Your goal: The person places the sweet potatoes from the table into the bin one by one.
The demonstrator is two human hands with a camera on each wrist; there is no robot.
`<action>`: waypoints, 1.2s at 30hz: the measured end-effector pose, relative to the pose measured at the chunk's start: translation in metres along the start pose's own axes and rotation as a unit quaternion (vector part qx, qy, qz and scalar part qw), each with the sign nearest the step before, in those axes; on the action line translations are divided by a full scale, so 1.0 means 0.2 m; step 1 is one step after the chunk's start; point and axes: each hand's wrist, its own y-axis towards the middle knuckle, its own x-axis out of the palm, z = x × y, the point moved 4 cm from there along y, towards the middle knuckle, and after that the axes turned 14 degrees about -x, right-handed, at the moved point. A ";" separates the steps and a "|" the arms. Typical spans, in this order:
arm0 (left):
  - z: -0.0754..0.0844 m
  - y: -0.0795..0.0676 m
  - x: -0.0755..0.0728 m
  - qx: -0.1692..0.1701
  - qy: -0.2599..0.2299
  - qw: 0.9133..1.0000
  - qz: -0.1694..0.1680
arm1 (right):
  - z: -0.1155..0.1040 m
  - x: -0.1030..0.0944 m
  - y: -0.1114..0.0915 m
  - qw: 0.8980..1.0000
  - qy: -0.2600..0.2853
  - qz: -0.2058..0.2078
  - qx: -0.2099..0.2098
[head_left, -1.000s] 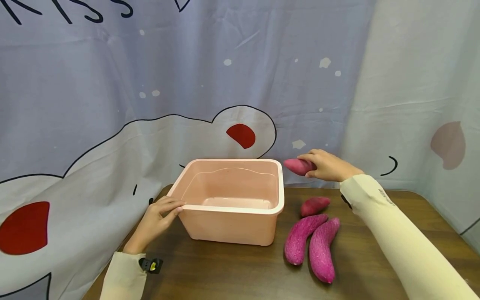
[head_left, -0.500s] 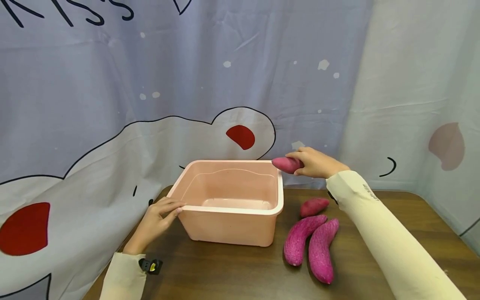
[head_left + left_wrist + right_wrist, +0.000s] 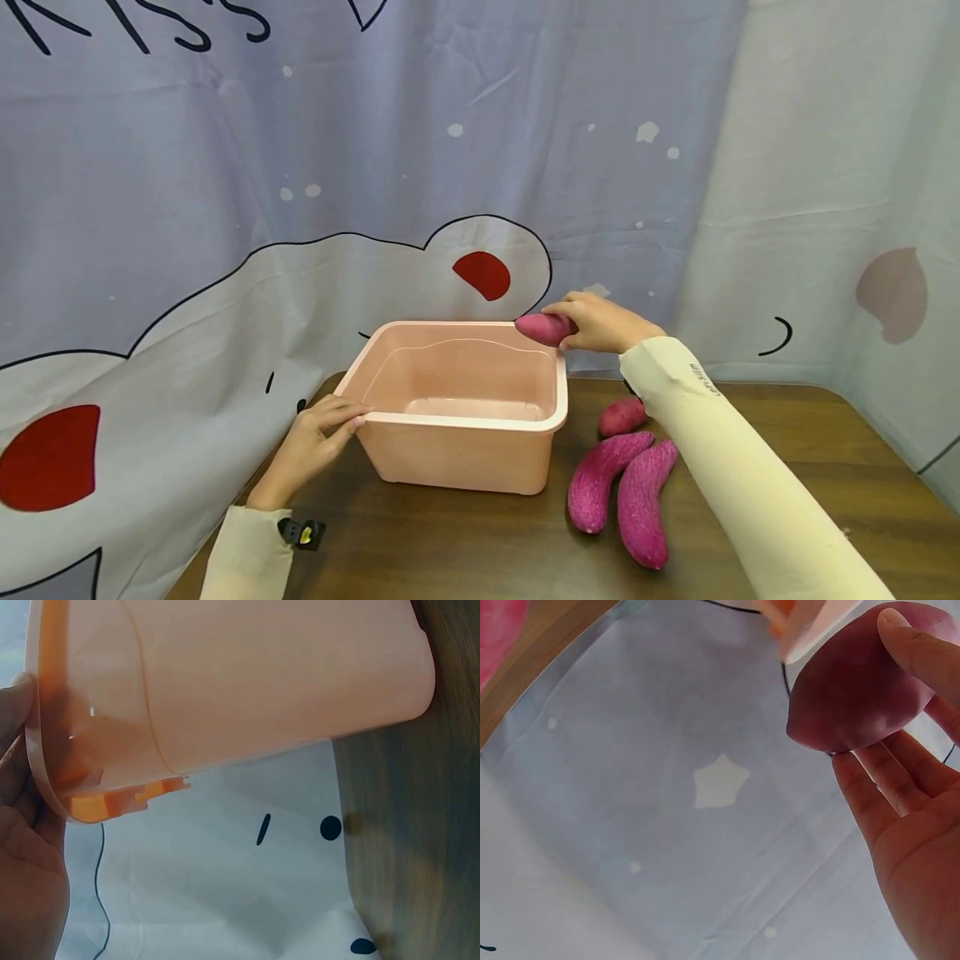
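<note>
A pale pink plastic tub stands on the wooden table, its inner floor visible from above. My left hand holds its near left corner by the rim, thumb on one side and fingers on the other; the left wrist view shows this hand at the rim too. My right hand grips a reddish-purple sweet potato above the tub's far right corner. In the right wrist view, the thumb and fingertips pinch the sweet potato from opposite sides.
Right of the tub lie another sweet potato, partly behind the right sleeve, and two long curved magenta vegetables resembling eggplants. A printed cloth curtain hangs behind the table.
My right hand has carried the sweet potato leftward, from right of the tub to over its far right rim. The left hand and tub have stayed put.
</note>
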 end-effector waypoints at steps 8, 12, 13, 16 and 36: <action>-0.01 0.00 0.00 0.010 -0.003 1.000 0.001 | -0.05 0.01 0.09 1.000 -0.001 -0.007 -0.009; -0.01 0.00 0.00 0.008 -0.001 1.000 -0.001 | -0.06 0.03 0.13 1.000 0.004 -0.018 0.003; -0.01 0.00 0.00 0.006 0.000 1.000 -0.001 | -0.07 0.03 0.13 1.000 0.006 -0.019 0.004; 0.00 0.00 0.00 0.001 0.001 1.000 -0.002 | -0.08 0.04 0.15 1.000 0.011 -0.021 0.006; -0.01 0.00 -0.01 -0.002 -0.005 1.000 -0.004 | -0.12 0.09 0.25 0.999 0.029 -0.040 0.009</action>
